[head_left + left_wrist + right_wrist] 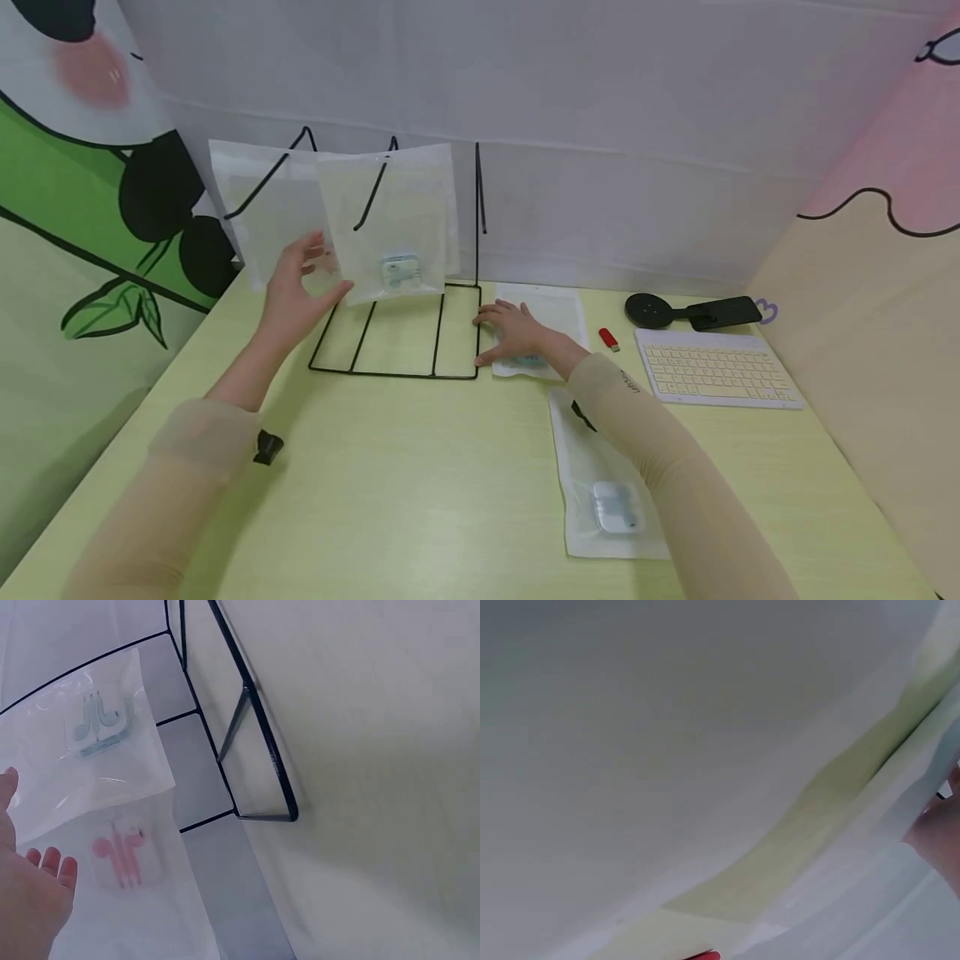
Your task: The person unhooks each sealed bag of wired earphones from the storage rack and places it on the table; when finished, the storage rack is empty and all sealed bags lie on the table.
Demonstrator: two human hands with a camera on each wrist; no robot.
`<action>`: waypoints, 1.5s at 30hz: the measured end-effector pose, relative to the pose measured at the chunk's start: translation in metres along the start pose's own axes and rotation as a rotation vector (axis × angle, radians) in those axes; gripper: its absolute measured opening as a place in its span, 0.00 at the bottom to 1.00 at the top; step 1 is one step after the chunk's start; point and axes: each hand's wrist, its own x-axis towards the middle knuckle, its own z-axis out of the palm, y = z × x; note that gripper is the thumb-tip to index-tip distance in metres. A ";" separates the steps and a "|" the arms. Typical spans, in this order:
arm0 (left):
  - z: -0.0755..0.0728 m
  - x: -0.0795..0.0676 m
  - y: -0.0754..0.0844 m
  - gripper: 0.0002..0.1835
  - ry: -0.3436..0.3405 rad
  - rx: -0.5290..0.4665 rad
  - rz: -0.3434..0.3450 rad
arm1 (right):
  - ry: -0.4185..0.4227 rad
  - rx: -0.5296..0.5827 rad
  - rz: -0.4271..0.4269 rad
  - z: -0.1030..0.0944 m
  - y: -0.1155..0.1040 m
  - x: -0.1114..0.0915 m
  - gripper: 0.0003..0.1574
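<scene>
Clear-fronted white pouches hang from the hooks of a black wire rack (393, 375). The front pouch (420, 208) holds boxed white-and-blue earphones (97, 724); the left pouch (247, 179) holds pink earphones (124, 856). My left hand (288, 302) is beside these pouches, fingers loosely spread and thumb near the front pouch's lower left corner; whether it touches is unclear. My right hand (517, 332) reaches over another pouch (551, 308) lying on the table. Its spread fingertips are at the rack's right base edge, gripping nothing visible.
A further pouch (588, 454) with a white earphone case lies under the right forearm. Farther right are a red USB stick (609, 339), a white keyboard (720, 367), a black perforated spoon-like tool (648, 311) and a flat black ridged object (726, 312). The rack's right hook (480, 192) is bare.
</scene>
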 end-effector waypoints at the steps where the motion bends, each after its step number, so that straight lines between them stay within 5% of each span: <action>1: 0.002 0.002 0.002 0.42 0.012 -0.015 0.007 | 0.000 0.002 -0.002 0.000 0.000 0.000 0.52; 12: 0.011 0.024 0.004 0.33 0.105 -0.072 0.076 | 0.006 -0.004 -0.017 0.001 -0.001 0.002 0.51; 18: 0.014 0.026 -0.001 0.29 0.154 -0.098 0.090 | -0.004 -0.007 -0.009 0.001 -0.003 0.004 0.52; 22: 0.019 0.024 -0.003 0.28 0.204 -0.123 0.167 | -0.012 -0.018 -0.011 0.002 -0.003 0.006 0.52; 30: 0.031 0.022 0.010 0.24 0.311 -0.035 0.308 | -0.006 -0.017 -0.008 0.000 -0.003 0.005 0.51; 45: 0.056 0.028 0.027 0.21 0.509 0.096 0.349 | -0.006 -0.024 0.003 -0.002 0.000 0.001 0.51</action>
